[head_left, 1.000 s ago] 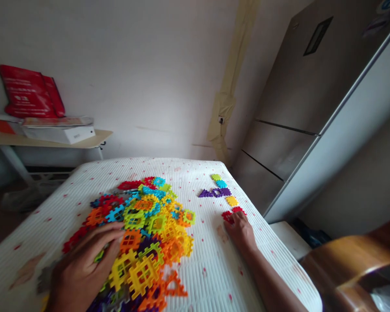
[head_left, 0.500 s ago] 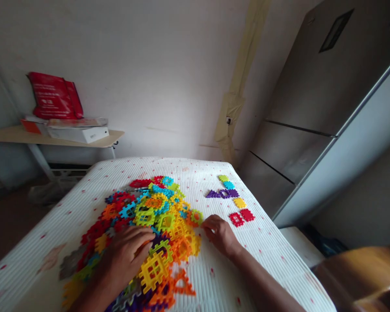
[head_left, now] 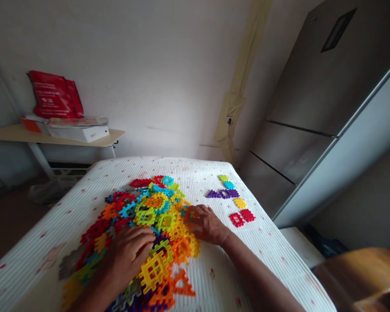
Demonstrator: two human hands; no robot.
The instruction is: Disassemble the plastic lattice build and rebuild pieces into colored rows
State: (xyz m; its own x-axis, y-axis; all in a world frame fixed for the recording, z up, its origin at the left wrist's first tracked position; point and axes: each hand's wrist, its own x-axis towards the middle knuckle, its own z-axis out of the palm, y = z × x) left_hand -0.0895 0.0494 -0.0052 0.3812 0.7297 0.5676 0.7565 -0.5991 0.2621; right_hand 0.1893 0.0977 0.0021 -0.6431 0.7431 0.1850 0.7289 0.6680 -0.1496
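A heap of bright plastic interlocking tiles (head_left: pixel 143 216) in several colours lies on a white dotted tablecloth (head_left: pixel 214 173). My left hand (head_left: pixel 128 255) rests palm down on the near part of the heap, fingers bent over the tiles. On the heap's right edge my right hand (head_left: pixel 206 223) lies with its fingers curled around a tile that is mostly hidden. Two red tiles (head_left: pixel 242 216) sit side by side to its right. Beyond them lie a yellow tile (head_left: pixel 239 203), purple tiles (head_left: pixel 222 193), and a blue and a green tile (head_left: pixel 225 181).
A tall grey fridge (head_left: pixel 312 108) stands close to the table's right side. A low shelf (head_left: pixel 52 136) at the back left carries a red bag (head_left: pixel 55 94) and a white box (head_left: pixel 79 132). A wooden chair (head_left: pixel 360 277) is at the near right.
My right hand left the two red tiles and moved left onto the heap's right edge. My left hand shifted slightly right across the heap. The view panned left.
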